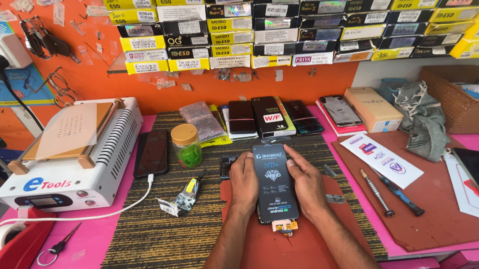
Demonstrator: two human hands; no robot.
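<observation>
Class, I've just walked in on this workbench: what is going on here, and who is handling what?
A person presses a black phone display panel flat on a red-brown mat, with the left hand on its left edge and the right hand on its right edge. A small orange connector tab sticks out at its near end. Two screwdrivers lie untouched to the right, and a white heating machine sits on the left of the pink table.

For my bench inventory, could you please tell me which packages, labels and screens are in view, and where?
Black display panel: flat rectangle, between left hand and right hand.
Boxes: yellow and black, stacked along wall.
Tan box: right.
White leaflet: brown mat.
</observation>
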